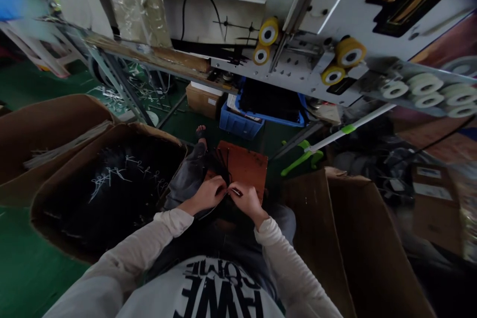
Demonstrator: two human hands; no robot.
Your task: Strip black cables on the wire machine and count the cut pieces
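Observation:
Over my lap, my left hand [210,192] and my right hand [246,199] meet, both closed with fingertips pinched almost together. Thin black wires [226,161] run up from between them over an orange-brown board [248,164]. A small pale tie [236,192] shows at the fingers of my right hand. My left fingers are closed at the wires, though exactly what lies inside the pinch is too small to make out. To my left, an open cardboard box [48,203] holds a dark mass of black wires [122,198] with white ties [108,179] on top.
A machine panel [298,72] with yellow rollers [269,32] rises in front. Beneath it are a blue crate [240,123] and a small carton [203,102]. Another open cardboard box [335,238] stands at my right, near a green-footed stand [305,154].

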